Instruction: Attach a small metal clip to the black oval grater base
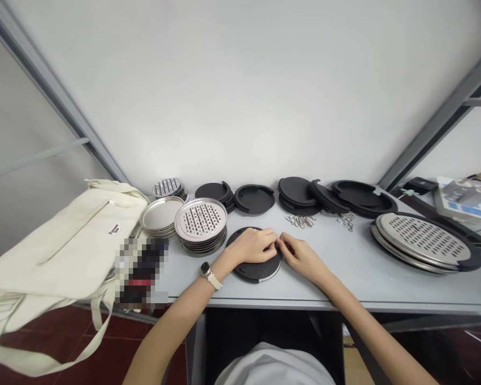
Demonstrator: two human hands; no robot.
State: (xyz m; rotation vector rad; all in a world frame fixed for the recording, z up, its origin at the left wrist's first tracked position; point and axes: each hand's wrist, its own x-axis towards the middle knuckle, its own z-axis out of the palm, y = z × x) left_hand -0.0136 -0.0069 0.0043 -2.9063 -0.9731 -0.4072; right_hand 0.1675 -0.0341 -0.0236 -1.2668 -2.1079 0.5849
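Note:
A round black plastic holder [250,271] lies flat in front of me near the table's front edge. A strip of silver metal [269,274] shows along its lower right rim. My left hand [254,246] rests across the holder, its fingers bent over the right edge and holding it. At that same edge, my right hand [299,255] is closed in a pinch, thumb and fingers close to the left fingertips. What the pinch holds is too small and covered to make out. Behind the right hand, small bent wire clips [300,220] lie loose in a pile.
Left of the holder stand stacked round metal graters [201,219] and plain metal discs [162,214]. More black holders [255,199] line the wall side. At right are large graters with black rims [425,240]. A cream bag [68,240] occupies the left end.

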